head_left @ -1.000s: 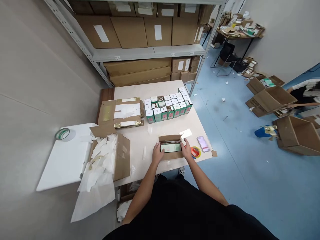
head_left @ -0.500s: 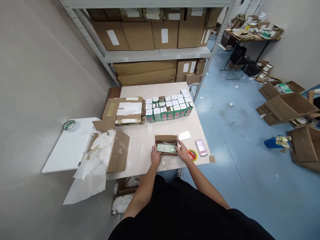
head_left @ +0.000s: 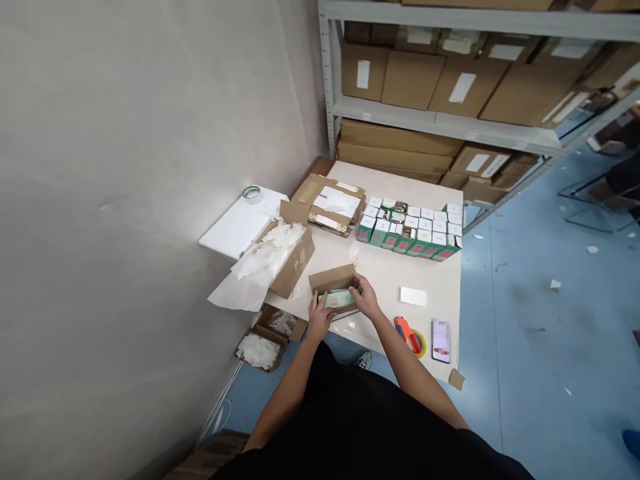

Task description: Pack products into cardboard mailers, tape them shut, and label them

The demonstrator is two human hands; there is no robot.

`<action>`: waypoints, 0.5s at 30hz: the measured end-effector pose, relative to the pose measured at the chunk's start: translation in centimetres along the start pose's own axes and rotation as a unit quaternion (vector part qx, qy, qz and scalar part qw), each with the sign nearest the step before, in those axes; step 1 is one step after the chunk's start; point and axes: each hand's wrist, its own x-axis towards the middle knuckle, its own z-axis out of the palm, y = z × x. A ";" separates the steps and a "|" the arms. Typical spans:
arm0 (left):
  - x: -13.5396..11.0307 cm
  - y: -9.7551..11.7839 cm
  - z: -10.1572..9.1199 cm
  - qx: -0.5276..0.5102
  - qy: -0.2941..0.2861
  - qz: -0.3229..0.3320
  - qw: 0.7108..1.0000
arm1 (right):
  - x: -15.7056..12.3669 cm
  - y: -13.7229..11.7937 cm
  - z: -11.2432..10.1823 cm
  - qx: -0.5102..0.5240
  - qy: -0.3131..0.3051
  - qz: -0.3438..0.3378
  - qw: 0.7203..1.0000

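Near the front edge of the table, a small open cardboard box [head_left: 331, 276] stands tilted, its back flap raised. Inside it lies a pale green box [head_left: 339, 299]. My left hand [head_left: 319, 319] grips the cardboard box at its left front, fingertips by the end of the green box. At the right end, my right hand [head_left: 367, 298] is closed around the wall of the cardboard box, fingers reaching over the rim. Parts of the fingers are hidden by the cardboard.
Several green-and-white cartons [head_left: 409, 230] stand in rows at the back of the table [head_left: 330, 250]. Flattened cardboard [head_left: 306, 195] and a carton of white wrapping [head_left: 295, 270] are on the left. To the right lie a white card [head_left: 413, 296], a tape dispenser [head_left: 407, 335] and a phone [head_left: 441, 341].
The view has swung left, so the table appears farther right. Both hands have brought the cardboard box leftward along the front edge and tilted it, the green box still inside.
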 end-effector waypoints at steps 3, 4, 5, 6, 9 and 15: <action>-0.1 -2.0 -2.1 0.001 0.030 -0.015 0.999 | 3.0 -2.5 3.0 -0.012 -0.029 -0.033 0.999; 0.0 -2.7 -2.7 -0.001 0.039 -0.022 0.999 | 4.2 -3.3 4.1 -0.020 -0.041 -0.048 0.998; 0.1 -3.3 -3.3 -0.006 0.046 -0.028 0.999 | 5.5 -4.2 5.2 -0.028 -0.053 -0.063 0.996; 0.2 -4.0 -3.9 -0.012 0.053 -0.031 0.998 | 6.8 -5.1 6.4 -0.037 -0.064 -0.077 0.994; 0.6 -6.0 -5.5 -0.030 0.058 -0.032 0.997 | 11.7 -7.6 10.3 -0.065 -0.092 -0.108 0.988; 1.1 -8.6 -7.4 -0.033 0.039 -0.023 0.998 | 23.9 -11.3 18.8 -0.164 -0.163 -0.131 0.964</action>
